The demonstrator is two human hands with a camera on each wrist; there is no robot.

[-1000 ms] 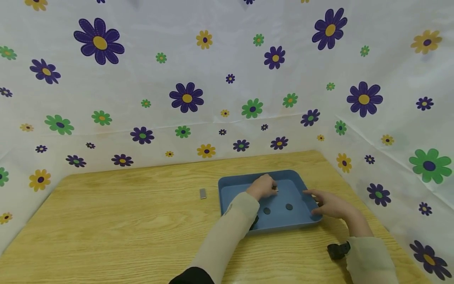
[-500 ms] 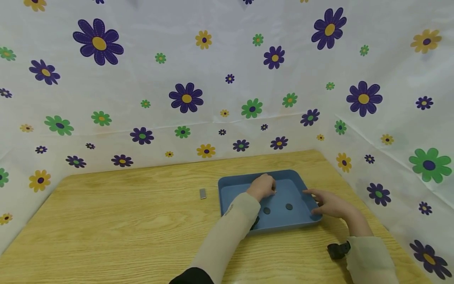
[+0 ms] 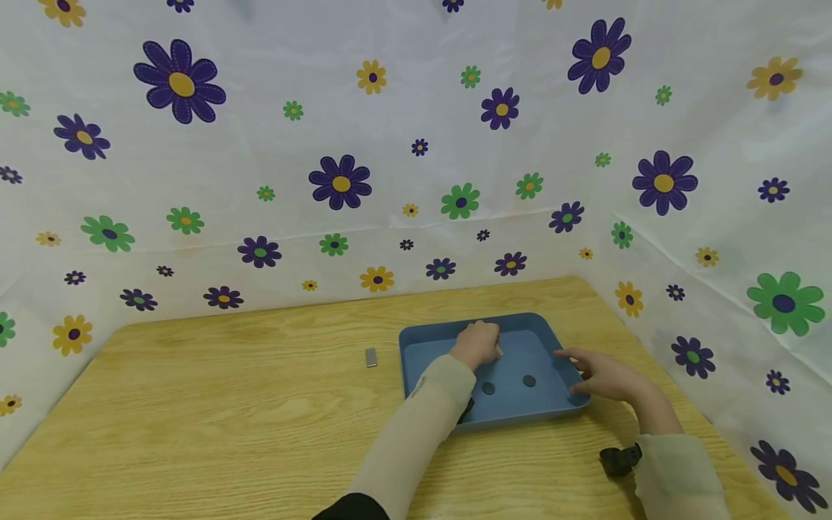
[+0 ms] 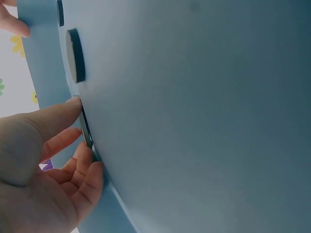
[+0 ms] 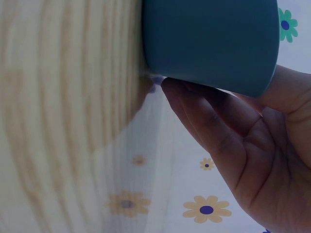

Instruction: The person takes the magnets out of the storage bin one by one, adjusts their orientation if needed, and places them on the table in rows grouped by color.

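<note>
Two discs [image 3: 488,388] sit nearest in the tray [image 3: 520,417], right hand [image 3: 607,375] gripping its right wall. Further in, left hand [image 3: 477,344] is the closer one: thumb and fingers pinch the flat piece [image 4: 86,127] inside the tray, its visible long edge running thumb to fingertips.

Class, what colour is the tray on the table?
The tray is plain blue, seen best in the head view.

Left sleeve [image 3: 406,433]: a small dark marking [image 3: 419,388] near the cuff [image 3: 453,377], too small to read
Legible writing: none in any view
</note>
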